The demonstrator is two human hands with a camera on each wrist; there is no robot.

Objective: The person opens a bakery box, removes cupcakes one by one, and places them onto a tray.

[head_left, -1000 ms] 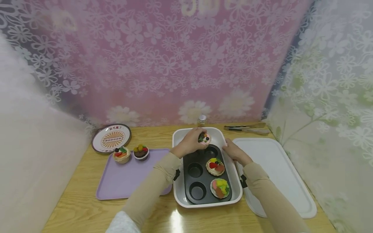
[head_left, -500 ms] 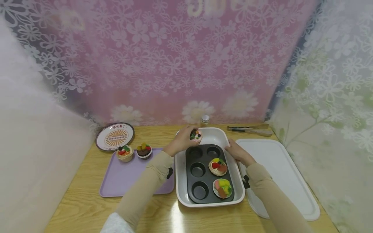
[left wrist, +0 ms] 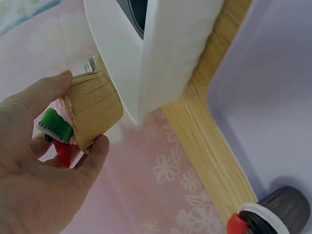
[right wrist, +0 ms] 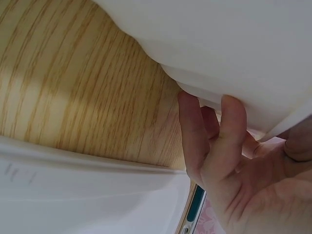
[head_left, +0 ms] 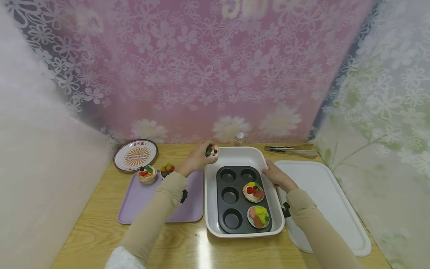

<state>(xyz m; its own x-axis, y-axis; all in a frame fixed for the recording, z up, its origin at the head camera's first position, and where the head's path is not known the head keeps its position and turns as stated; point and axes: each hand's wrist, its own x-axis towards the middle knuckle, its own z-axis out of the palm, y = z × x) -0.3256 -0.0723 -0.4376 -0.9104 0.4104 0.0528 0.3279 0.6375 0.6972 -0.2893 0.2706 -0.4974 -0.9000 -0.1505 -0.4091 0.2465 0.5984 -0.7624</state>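
My left hand [head_left: 195, 160] holds a toy cupcake [head_left: 212, 152] with fruit topping, over the far left corner of a deep white baking dish [head_left: 210, 220]. In the left wrist view, thumb and fingers grip the cupcake's tan pleated cup [left wrist: 95, 108], tipped sideways. My right hand [head_left: 279, 177] pinches the dish's right rim; in the right wrist view its fingers [right wrist: 231, 126] press the outer wall. Inside the dish lies a dark muffin pan [head_left: 240, 210]. Two fruit-topped cupcakes, one creamy [head_left: 253, 192] and one with yellow pieces [head_left: 258, 217], sit in its right-hand cups.
Left of the dish, a purple tray [head_left: 144, 209] bears a tan cupcake [head_left: 146, 175] and a chocolate one [head_left: 167, 170], partly hidden by my left arm. Behind it lies a patterned plate [head_left: 136, 155]. A glass jar [head_left: 239, 139], tongs [head_left: 292, 151] and a white tray [head_left: 319, 194] are around the dish.
My left hand has carried the cupcake leftward, from over the muffin pan's far right cup to the dish's left edge. The right hand stays at the rim.
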